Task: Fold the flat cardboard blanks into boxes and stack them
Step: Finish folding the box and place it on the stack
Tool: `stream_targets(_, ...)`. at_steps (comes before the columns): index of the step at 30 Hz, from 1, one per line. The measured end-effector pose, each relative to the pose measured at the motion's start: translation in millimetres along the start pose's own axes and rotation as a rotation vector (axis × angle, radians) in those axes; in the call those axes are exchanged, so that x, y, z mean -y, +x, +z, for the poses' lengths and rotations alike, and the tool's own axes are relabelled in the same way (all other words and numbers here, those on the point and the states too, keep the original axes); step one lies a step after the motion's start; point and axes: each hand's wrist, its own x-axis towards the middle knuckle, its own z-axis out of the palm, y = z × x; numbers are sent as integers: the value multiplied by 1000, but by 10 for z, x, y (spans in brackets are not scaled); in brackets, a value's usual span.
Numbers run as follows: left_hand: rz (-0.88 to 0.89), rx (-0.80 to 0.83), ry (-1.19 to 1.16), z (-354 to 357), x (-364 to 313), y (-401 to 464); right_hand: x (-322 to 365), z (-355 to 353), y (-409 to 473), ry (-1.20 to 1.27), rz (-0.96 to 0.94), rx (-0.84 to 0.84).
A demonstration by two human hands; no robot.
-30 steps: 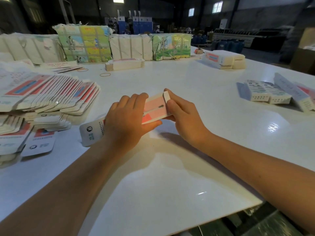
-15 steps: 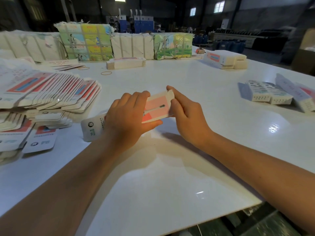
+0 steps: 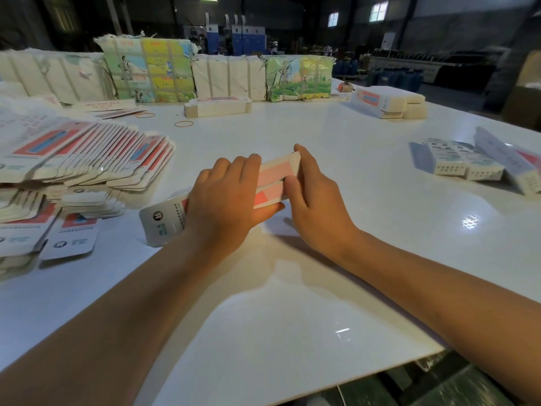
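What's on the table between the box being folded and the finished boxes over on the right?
Nothing. In the head view, only bare white table lies between the held box and the folded boxes; the right hand grips the box's near end.

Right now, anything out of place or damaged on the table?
Minor only: the wrapped bundles at the far edge have torn paper, and two rubber bands lie loose on the table. The fanned blanks look deliberate.
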Motion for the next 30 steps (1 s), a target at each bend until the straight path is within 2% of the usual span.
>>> stream_targets(14, 34, -52, 143, -20, -75, 2, 4, -36, 10, -71, -4, 54)
stream_targets(23, 13, -47, 63, 7, 28, 8, 51, -11, 35, 125, 100, 74)
stream_targets(27, -52, -22, 19, -7, 72, 38, 47, -16, 15, 116, 84, 10)
stream_targets(30, -82, -14, 10, -24, 84, 29, 66, 2, -12, 143, 28, 22)
